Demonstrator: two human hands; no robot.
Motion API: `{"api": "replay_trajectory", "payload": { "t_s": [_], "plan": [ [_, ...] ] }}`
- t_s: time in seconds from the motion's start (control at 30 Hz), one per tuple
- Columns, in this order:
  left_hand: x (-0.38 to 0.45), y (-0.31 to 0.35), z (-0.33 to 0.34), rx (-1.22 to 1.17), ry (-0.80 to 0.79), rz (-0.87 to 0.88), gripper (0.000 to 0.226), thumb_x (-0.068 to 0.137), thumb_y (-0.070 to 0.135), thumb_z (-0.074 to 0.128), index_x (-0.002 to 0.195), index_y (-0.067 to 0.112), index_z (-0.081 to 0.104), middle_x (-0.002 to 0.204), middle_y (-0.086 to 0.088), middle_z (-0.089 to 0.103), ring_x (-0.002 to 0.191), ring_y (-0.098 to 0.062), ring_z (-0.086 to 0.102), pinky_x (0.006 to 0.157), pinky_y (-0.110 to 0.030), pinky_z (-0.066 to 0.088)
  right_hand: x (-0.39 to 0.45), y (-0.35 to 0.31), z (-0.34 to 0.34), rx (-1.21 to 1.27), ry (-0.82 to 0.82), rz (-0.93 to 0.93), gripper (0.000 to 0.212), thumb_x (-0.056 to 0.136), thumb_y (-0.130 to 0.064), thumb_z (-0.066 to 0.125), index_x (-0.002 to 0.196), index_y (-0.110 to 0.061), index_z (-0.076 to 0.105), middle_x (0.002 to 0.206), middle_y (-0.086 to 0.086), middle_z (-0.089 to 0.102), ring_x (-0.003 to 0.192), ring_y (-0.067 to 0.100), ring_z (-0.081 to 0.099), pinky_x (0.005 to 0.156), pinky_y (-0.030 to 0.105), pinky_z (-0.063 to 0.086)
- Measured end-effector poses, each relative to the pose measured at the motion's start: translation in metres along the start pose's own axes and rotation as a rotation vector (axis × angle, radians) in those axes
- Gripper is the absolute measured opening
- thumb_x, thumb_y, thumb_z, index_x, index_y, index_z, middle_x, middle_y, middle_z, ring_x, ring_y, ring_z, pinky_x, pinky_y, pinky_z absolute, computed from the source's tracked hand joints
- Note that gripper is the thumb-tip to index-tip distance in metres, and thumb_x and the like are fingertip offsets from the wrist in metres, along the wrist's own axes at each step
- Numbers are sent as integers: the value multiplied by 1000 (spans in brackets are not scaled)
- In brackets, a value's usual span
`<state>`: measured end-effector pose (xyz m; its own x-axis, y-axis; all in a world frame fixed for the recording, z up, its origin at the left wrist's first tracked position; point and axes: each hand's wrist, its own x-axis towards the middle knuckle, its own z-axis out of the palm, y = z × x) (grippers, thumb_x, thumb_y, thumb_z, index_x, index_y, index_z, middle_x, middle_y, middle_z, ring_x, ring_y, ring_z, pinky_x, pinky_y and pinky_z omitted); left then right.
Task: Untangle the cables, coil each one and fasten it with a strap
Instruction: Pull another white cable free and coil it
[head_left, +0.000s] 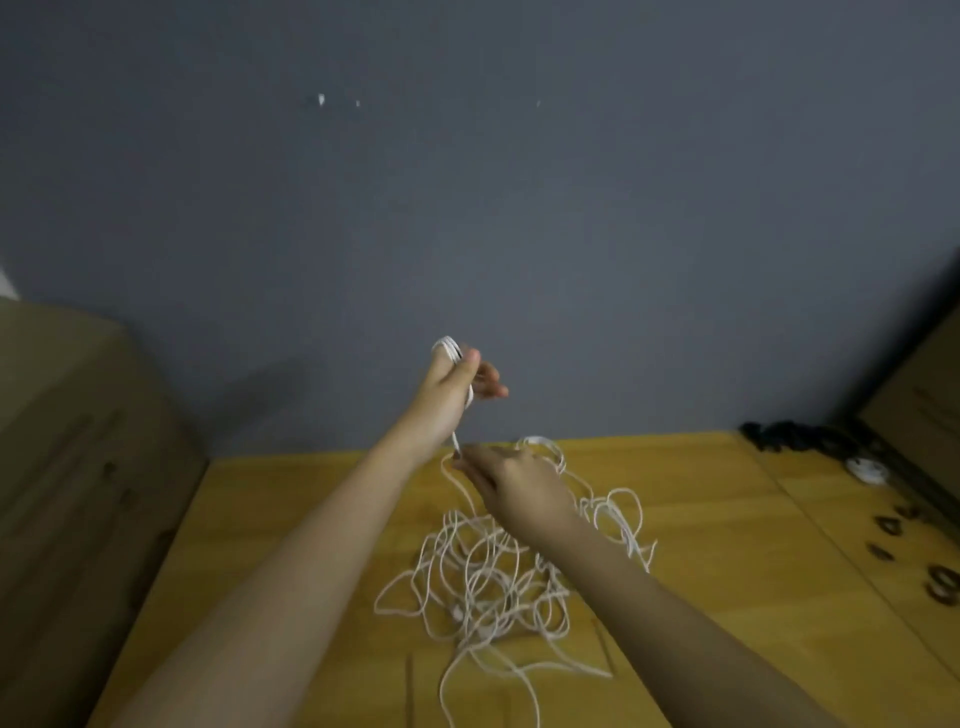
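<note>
White coil (451, 349) — left hand (451, 387) | strand (456, 441) — right hand (511, 483) pinches below

A wooden table (291, 519) carries tangled white cables (483, 582) and black straps (795, 436).

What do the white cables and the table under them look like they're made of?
The white cables look plastic-coated, smooth and matte: thin, limp strands that fall in loose loops. The picture is too blurred to tell plastic from rubber. The table looks like yellowish wood or wood laminate, with faint grain lines and a dull sheen; which of the two cannot be told.
</note>
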<state>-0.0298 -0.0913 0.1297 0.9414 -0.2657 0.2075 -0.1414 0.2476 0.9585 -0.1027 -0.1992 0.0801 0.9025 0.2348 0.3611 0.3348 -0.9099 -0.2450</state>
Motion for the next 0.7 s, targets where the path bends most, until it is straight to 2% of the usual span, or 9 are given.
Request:
{"api": "replay_trajectory", "payload": {
  "t_s": [0.07, 0.13, 0.17, 0.27, 0.4, 0.47, 0.53, 0.6, 0.7],
  "plan": [
    [-5, -24, -14, 272, -54, 7, 20, 104, 10, 30, 85, 13, 33, 79, -5, 54, 54, -4, 64, 65, -23, 52, -14, -1, 5, 201, 86, 2, 23, 94, -26, 58, 107, -11, 69, 88, 6, 72, 72, 20, 64, 64, 25, 44],
    [-15, -45, -25, 582, -161, 15, 20, 104, 17, 33, 84, 16, 34, 80, -1, 58, 61, -8, 65, 69, -31, 50, -27, 2, 8, 339, 51, 65, 23, 89, -21, 64, 111, -13, 69, 89, 1, 72, 65, 7, 57, 62, 8, 38],
    [-20, -54, -29, 726, -218, 22, 20, 103, 22, 34, 83, 19, 35, 83, 3, 59, 70, -11, 64, 75, -32, 48, -33, 5, 10, 386, 9, 90, 25, 88, -20, 66, 112, -15, 69, 87, -2, 72, 62, 4, 54, 61, 7, 38],
    [-35, -69, -38, 991, -339, 14, 27, 101, 40, 31, 92, 17, 42, 97, 8, 46, 93, -11, 48, 84, -30, 36, -44, 21, 14, 469, -95, 189, 24, 86, -22, 68, 109, -28, 64, 66, -6, 62, 54, 6, 52, 55, 21, 44],
    [-49, -66, -45, 1179, -508, -47, 62, 75, 82, 24, 73, 22, 37, 76, 5, 46, 67, -11, 46, 58, -32, 34, -53, 65, 15, 264, -79, 344, 16, 87, -19, 67, 98, -30, 65, 64, -19, 56, 53, -2, 51, 46, 15, 35],
    [-53, -62, -50, 1225, -566, -97, 76, 64, 89, 27, 75, 16, 46, 74, 6, 49, 64, -9, 46, 55, -30, 32, -64, 90, 14, 252, -26, 493, 9, 86, -21, 69, 94, -24, 69, 77, -8, 64, 61, 6, 56, 50, 17, 40],
    [-55, -60, -57, 1189, -634, -169, 74, 67, 85, 38, 76, 12, 49, 73, 4, 48, 62, -11, 42, 57, -30, 32, -73, 109, 12, 272, -2, 578, 18, 82, -30, 73, 92, -16, 73, 86, 3, 67, 75, 17, 58, 65, 26, 46],
    [-53, -58, -59, 1083, -673, -222, 57, 80, 72, 47, 71, 16, 47, 68, 3, 43, 57, -8, 38, 55, -28, 28, -77, 121, 10, 147, -75, 585, 34, 80, -44, 71, 88, -11, 74, 86, 4, 64, 81, 19, 56, 71, 32, 45],
    [-49, -56, -53, 1006, -669, -223, 48, 91, 58, 45, 71, 15, 49, 64, 2, 44, 55, -9, 42, 55, -26, 30, -69, 120, 5, 118, -175, 671, 55, 85, -57, 57, 73, -4, 69, 58, 3, 55, 53, 15, 49, 48, 25, 33]
  ]
}}
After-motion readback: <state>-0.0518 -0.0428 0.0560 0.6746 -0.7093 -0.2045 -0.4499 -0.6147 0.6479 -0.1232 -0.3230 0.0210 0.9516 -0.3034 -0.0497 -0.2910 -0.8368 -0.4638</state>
